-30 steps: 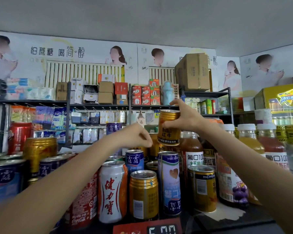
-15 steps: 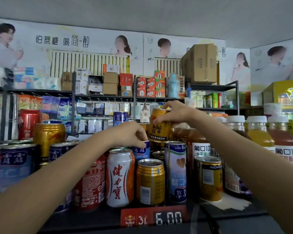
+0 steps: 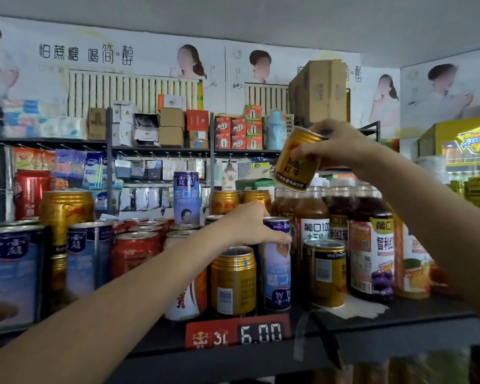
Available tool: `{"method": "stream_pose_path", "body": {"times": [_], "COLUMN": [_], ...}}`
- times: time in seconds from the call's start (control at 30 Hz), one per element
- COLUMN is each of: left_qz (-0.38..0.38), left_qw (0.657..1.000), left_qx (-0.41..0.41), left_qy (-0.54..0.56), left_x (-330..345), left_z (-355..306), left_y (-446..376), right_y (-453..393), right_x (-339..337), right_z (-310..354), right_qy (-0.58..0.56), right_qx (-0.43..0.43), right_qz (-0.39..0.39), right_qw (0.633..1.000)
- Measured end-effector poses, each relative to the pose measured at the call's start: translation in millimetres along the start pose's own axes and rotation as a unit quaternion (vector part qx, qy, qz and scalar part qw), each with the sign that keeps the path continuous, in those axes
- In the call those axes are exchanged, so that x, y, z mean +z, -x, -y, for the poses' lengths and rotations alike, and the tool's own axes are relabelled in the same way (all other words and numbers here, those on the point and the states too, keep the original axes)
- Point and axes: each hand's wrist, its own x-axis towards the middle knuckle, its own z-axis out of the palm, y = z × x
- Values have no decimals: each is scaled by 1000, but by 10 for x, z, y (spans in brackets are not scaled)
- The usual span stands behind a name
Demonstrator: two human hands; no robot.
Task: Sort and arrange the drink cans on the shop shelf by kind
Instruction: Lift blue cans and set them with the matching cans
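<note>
Sorting is incomplete. Right hand [image 3: 341, 146] grips a gold Red Bull can [image 3: 297, 159], tilted, above the juice bottles [image 3: 312, 217]. Left hand [image 3: 250, 224] curls round a tall blue can [image 3: 277, 261]. Shelf [image 3: 385, 325] kinds remain mixed.

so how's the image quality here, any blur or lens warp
Head view: the gold can in the right hand is fairly sharp; left-edge blue cans are smeared; the shelf edge bows, wide-angle warp; lighting dim and flat.
</note>
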Motion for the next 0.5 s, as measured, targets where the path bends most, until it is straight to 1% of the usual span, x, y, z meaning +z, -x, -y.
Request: {"method": "stream_pose_path", "body": {"times": [0.1,0.17,0.27,0.37,0.5], "left_qz": [-20,-74,-168,-211,-217], "left_qw": [994,980,953,938,941], "left_qx": [-12,-21,-13,-15,-29], "left_qy": [102,181,253,277,259], "left_x": [-113,-350,-714,-886,-926], "left_z": [-69,-129,-190,-198,-132], "left_y": [9,34,69,128,216], "right_y": [140,192,235,261,303], "right_x": [-132,-199,-256,-244,-193], "right_z": [-3,-20,-28,-29,-23], "right_qy": [26,23,19,24,18], "right_qx": [-9,-9,-5,-4,-6], "right_qz": [-2,-19,-29,-23,12], "right_qw": [1000,1000,999,999,1000]}}
